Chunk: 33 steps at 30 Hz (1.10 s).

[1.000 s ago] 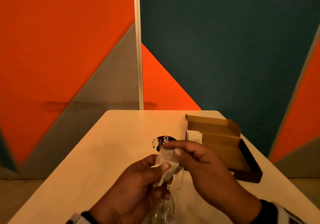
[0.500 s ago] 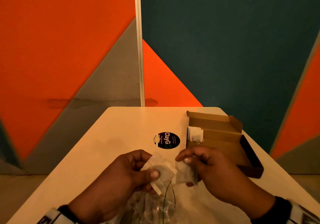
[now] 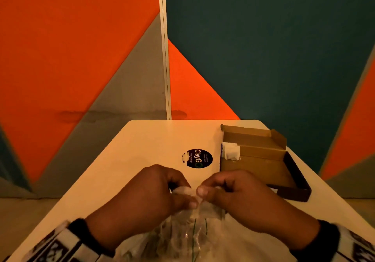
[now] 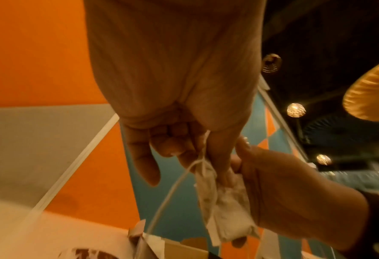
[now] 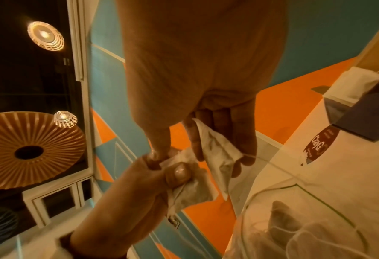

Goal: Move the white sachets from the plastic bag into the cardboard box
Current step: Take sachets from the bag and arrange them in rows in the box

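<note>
Both hands meet low over the clear plastic bag (image 3: 178, 239), which lies at the table's near edge with more sachets inside (image 5: 295, 229). My left hand (image 3: 182, 194) pinches one white sachet (image 5: 190, 185) between thumb and fingers; its string hangs loose (image 4: 173, 189). My right hand (image 3: 211, 189) holds a second white sachet (image 5: 217, 150) between its curled fingers. The two sachets touch (image 4: 226, 206). The open cardboard box (image 3: 255, 166) stands to the right, beyond my right hand, with one white sachet (image 3: 230, 150) at its left end.
A round black sticker (image 3: 197, 158) marks the white table (image 3: 142, 150) just beyond my hands. The box's lid flaps (image 3: 247, 134) stand up at the far side. Orange, grey and teal wall panels close off the table's far edge.
Half a second ago the hands were apart, each with a sachet. They have now come together again and dropped lower, close over the bag's mouth.
</note>
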{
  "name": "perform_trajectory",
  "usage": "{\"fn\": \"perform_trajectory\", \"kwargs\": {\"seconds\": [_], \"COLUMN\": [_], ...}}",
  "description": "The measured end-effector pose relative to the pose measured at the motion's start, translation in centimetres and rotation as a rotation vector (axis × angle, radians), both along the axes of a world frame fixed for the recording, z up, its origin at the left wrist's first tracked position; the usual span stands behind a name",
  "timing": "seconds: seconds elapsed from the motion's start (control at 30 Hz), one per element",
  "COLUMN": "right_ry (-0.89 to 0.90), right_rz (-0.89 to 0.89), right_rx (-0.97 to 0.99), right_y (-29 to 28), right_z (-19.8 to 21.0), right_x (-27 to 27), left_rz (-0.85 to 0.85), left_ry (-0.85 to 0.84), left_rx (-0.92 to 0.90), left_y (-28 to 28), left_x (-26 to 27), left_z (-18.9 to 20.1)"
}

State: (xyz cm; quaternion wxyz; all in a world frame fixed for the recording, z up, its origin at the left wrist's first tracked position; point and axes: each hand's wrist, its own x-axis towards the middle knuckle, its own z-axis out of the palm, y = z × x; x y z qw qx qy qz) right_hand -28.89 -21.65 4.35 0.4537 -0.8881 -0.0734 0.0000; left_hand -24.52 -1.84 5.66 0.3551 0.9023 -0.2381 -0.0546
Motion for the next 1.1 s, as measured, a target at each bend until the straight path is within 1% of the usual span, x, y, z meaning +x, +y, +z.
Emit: {"fn": "perform_trajectory", "kwargs": {"seconds": [0.1, 0.17, 0.23, 0.33, 0.4, 0.47, 0.67, 0.87, 0.97, 1.03, 1.1], "right_ry": [-0.045, -0.067, -0.076, -0.072, -0.058, -0.038, 0.001, 0.001, -0.05, -0.07, -0.066], "right_rz": [-0.016, -0.013, -0.011, -0.008, 0.006, 0.004, -0.026, -0.074, -0.124, -0.158, -0.18], "right_rx": [-0.109, -0.114, -0.131, -0.174, -0.198, -0.238, -0.346, -0.451, -0.548, -0.56, -0.53], "right_y": [1.0, 1.2, 1.1, 0.6, 0.3, 0.0, -1.3, -2.8, -3.9, -4.5, -5.1], "right_z": [0.0, -0.2, -0.3, -0.3, -0.3, -0.2, 0.0, -0.8, -0.8, -0.8, -1.1], "right_x": [0.3, 0.4, 0.5, 0.3, 0.3, 0.5, 1.3, 1.8, 2.4, 3.0, 3.6], "left_rz": [-0.062, -0.09, -0.114, -0.144, -0.139, -0.135, -0.078, -0.039, -0.012, -0.006, -0.017], "left_ry": [-0.225, -0.276, -0.242, -0.181, -0.155, -0.141, -0.205, -0.169, -0.171, -0.183, -0.182], "left_rx": [0.239, 0.307, 0.295, 0.215, 0.165, 0.159, 0.181, 0.145, 0.112, 0.107, 0.106], "left_y": [-0.7, -1.0, -0.8, -0.3, 0.1, 0.3, 1.0, 1.3, 1.4, 1.3, 1.0], "left_x": [-0.2, -0.2, 0.0, 0.1, 0.4, 0.7, 1.9, 2.9, 3.8, 4.1, 4.3], "left_z": [0.8, 1.0, 1.2, 1.3, 1.3, 1.3, 1.3, 0.2, -0.2, -0.5, -0.8]}}
